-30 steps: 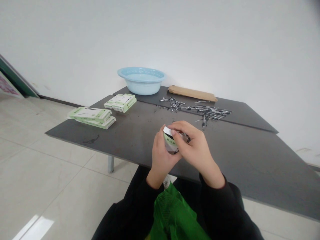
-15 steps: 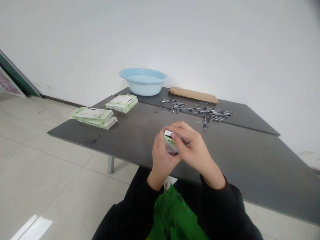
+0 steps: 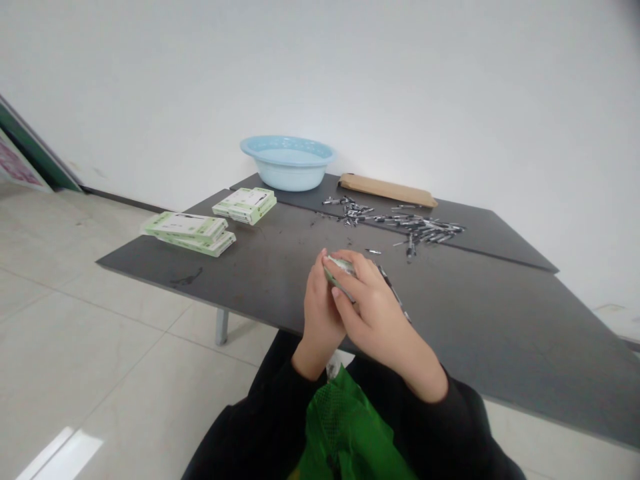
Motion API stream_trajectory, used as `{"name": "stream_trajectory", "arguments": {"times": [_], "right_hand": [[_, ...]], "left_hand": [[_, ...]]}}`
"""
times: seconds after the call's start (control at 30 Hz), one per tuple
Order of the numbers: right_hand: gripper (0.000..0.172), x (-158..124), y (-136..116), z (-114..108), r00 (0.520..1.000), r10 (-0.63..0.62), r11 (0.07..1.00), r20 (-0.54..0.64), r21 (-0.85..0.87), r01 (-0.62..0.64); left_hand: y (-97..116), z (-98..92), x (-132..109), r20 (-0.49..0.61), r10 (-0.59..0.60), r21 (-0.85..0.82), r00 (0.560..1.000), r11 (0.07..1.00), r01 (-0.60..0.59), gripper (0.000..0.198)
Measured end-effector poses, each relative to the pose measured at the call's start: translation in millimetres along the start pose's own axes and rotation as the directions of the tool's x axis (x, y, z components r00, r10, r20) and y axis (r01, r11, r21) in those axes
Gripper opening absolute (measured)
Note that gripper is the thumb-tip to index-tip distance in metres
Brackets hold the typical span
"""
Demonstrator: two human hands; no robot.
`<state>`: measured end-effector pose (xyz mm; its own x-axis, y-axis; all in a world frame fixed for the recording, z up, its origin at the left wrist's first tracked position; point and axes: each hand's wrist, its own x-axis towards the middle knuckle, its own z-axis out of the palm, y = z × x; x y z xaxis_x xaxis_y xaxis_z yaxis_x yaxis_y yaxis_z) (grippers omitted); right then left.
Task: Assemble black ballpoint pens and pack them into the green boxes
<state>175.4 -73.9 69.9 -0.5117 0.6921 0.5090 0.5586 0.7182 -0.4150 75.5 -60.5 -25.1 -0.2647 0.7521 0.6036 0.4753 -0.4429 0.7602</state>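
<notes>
Above the near table edge, my left hand (image 3: 320,313) is wrapped around a small green and white carton (image 3: 346,265) from the left. My right hand (image 3: 377,310) closes over the same carton from the right, its fingers across the top. Most of the carton is hidden by the fingers. A dark pen (image 3: 395,293) shows along the far side of my right hand; whether that hand touches it I cannot tell. Just beyond the fingers, a short pen-like piece (image 3: 373,251) lies on the dark table (image 3: 280,280).
Green and white cartons lie in two stacks, one nearer (image 3: 190,228) and one farther (image 3: 245,204), at the left. A pale blue basin (image 3: 290,175) stands against the wall. Loose pens (image 3: 425,228) are heaped at the back right, before a flat brown cardboard piece (image 3: 387,189).
The carton has tilted and is more covered as my right hand closed over it. A dark pen beside that hand and a short piece on the table have come into view.
</notes>
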Motion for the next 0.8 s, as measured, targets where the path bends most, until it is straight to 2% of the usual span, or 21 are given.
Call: {"name": "stream_trajectory", "arguments": {"times": [0.13, 0.23, 0.3, 0.4, 0.57, 0.67, 0.73, 0.8], "right_hand": [[0.049, -3, 10, 2, 0.999, -0.031, 0.998, -0.031, 0.048, 0.032], [0.042, -4, 18, 3, 0.992, 0.006, 0.989, -0.125, 0.145, 0.012], [0.04, -8, 21, 4, 0.98, 0.037, 0.979, -0.194, 0.203, 0.004], [0.036, -18, 26, 7, 0.966, 0.084, 0.971, -0.244, 0.238, -0.024], [0.027, -32, 36, 21, 0.956, 0.139, 0.955, -0.259, 0.292, -0.06], [0.026, -31, 41, 26, 0.95, 0.186, 0.933, -0.252, 0.347, -0.091], [0.026, -29, 44, 28, 0.948, 0.23, 0.914, -0.221, 0.384, -0.132], [0.031, -28, 48, 30, 0.947, 0.27, 0.897, -0.173, 0.402, -0.182]], "left_hand": [[1, -2.8, 2, -0.008, 0.133, 0.029, 0.991, 0.991, -0.133, 0.07], [1, -5.3, 1, 0.004, 0.24, 0.029, 0.971, 0.97, -0.24, 0.067], [1, -7.2, 1, 0.035, 0.242, 0.045, 0.97, 0.969, -0.243, 0.064], [3, -8.4, 1, 0.06, 0.214, 0.062, 0.975, 0.974, -0.217, 0.061], [3, -6.4, 6, 0.059, 0.175, 0.054, 0.983, 0.983, -0.178, 0.058], [-2, -8.4, 8, 0.138, 0.123, -0.004, 0.983, 0.992, -0.124, 0.061], [-8, -11.7, 8, 0.217, 0.06, -0.082, 0.974, 0.996, -0.043, 0.068], [-15, -15.0, 8, 0.293, -0.05, -0.218, 0.955, 0.969, 0.118, 0.075]]}}
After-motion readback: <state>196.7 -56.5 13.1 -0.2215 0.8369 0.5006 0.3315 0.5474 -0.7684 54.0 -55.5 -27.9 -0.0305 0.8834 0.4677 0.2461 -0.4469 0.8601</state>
